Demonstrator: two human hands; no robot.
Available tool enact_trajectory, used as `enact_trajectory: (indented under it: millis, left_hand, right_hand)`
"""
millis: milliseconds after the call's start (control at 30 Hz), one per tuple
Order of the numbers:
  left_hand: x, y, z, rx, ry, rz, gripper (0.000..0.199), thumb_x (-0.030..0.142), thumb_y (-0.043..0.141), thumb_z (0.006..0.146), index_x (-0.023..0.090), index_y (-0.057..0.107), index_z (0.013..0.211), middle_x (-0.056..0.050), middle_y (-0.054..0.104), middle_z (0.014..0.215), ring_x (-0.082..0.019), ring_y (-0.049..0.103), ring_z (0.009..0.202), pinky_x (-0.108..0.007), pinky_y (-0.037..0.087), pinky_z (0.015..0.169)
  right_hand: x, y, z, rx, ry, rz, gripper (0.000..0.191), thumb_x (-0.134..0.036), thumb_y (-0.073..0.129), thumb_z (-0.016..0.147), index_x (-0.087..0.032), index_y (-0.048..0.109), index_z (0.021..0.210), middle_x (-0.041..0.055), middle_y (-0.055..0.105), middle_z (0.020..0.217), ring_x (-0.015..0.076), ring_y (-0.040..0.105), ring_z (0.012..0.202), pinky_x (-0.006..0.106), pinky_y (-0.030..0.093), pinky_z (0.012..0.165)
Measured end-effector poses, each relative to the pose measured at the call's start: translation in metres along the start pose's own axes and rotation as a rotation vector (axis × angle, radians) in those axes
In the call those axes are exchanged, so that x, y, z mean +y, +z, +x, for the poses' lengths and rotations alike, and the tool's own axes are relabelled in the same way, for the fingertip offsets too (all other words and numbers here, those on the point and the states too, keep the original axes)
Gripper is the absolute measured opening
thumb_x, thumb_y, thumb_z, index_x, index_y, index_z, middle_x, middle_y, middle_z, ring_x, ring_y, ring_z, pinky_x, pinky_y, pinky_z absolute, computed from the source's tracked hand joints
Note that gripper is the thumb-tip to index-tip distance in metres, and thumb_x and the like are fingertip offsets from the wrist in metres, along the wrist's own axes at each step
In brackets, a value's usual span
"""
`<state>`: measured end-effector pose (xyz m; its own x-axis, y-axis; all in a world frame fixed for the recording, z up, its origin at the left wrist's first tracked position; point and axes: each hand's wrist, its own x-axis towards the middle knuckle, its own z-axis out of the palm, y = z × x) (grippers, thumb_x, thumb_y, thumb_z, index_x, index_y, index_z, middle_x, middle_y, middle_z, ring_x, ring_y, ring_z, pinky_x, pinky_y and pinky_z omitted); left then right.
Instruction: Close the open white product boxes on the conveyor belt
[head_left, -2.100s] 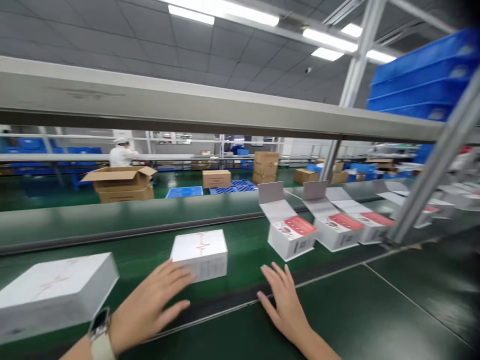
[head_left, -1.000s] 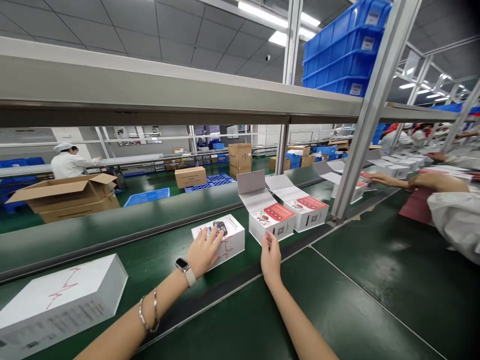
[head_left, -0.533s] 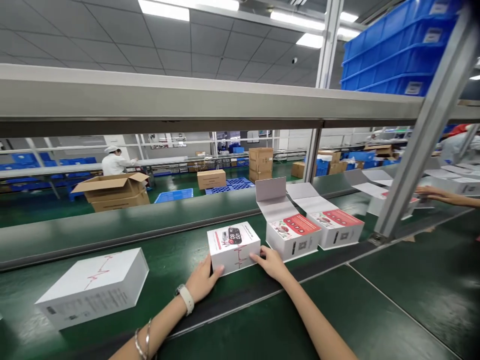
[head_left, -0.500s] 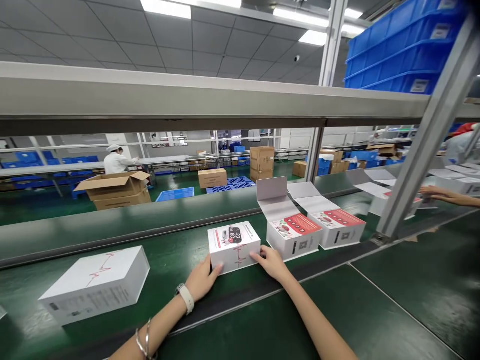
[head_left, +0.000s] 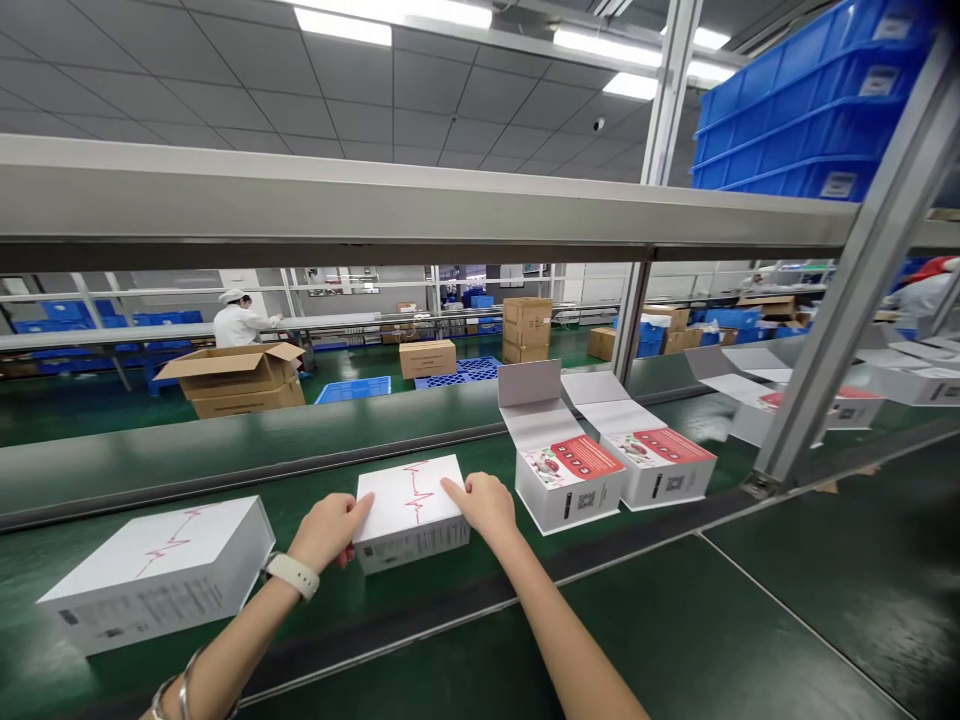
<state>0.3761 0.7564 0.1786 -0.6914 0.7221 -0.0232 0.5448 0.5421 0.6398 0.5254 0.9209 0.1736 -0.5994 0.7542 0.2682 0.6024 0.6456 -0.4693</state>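
A closed white box [head_left: 412,510] with a red heartbeat line on its top face is on the green belt. My left hand [head_left: 328,532] grips its left end, thumb at the top edge. Its right end is in my right hand [head_left: 482,508], with the thumb on top and the other fingers mostly hidden. Another closed white box [head_left: 161,565] lies to the left. Right of my hands stand two white boxes with lids raised, the nearer one [head_left: 574,480] and its neighbour [head_left: 660,462], both showing red printed cards.
A metal post [head_left: 847,270] rises at the right, with more open boxes behind it. Across the front runs a shelf beam [head_left: 375,205], blue crates [head_left: 795,110] stacked above. A person in white [head_left: 240,322] works beyond a large carton [head_left: 236,375].
The held box has been tipped over, so its heartbeat-line face is now on top, and it has moved left with both hands. The other boxes have shifted left in view.
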Motion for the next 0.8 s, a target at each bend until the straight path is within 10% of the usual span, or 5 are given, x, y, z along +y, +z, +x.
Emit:
enact_trajectory:
  millis: [200,333,567,800]
  left_hand:
    - [-0.007,-0.027,0.006,0.009,-0.028,0.228,0.047,0.061,0.03,0.075,0.02,0.048,0.062,-0.007,0.059,0.053,-0.026,0.058,0.048,-0.032,0.041,0.048]
    - [0.046,-0.04,0.038,0.222,0.167,0.052,0.054,0.067,0.043,0.067,0.018,0.055,0.085,-0.015,0.061,0.091,-0.037,0.055,0.087,-0.043,0.041,0.068]
    - [0.179,0.007,0.154,-0.207,0.169,-0.496,0.07,0.068,0.019,0.077,0.012,0.047,0.108,-0.018,0.058,0.099,-0.027,0.061,0.08,-0.039,0.047,0.068]
    - [0.199,0.003,0.159,-0.521,0.228,-0.606,0.08,0.074,0.029,0.071,0.014,0.036,0.123,-0.017,0.055,0.11,-0.027,0.058,0.089,-0.04,0.049,0.071]
  right_hand:
    - [-0.004,0.002,0.002,-0.142,-0.016,0.176,0.043,-0.056,0.038,0.079,-0.021,0.051,0.059,0.0023,0.06,0.066,0.0192,0.056,0.063,0.024,0.029,0.049]
    - [0.019,0.0,-0.034,0.09,-0.164,0.286,0.043,-0.049,0.029,0.087,-0.021,0.045,0.059,-0.0011,0.053,0.057,0.0139,0.049,0.054,0.022,0.028,0.049]
    - [0.101,-0.009,-0.083,0.369,-0.337,0.104,0.041,-0.035,0.031,0.089,-0.021,0.045,0.053,0.0017,0.047,0.052,0.0141,0.044,0.05,0.025,0.031,0.053]
    - [0.161,-0.042,-0.058,0.471,-0.042,0.194,0.042,-0.043,0.029,0.088,-0.021,0.057,0.067,0.0046,0.059,0.065,0.0179,0.055,0.062,0.024,0.036,0.057]
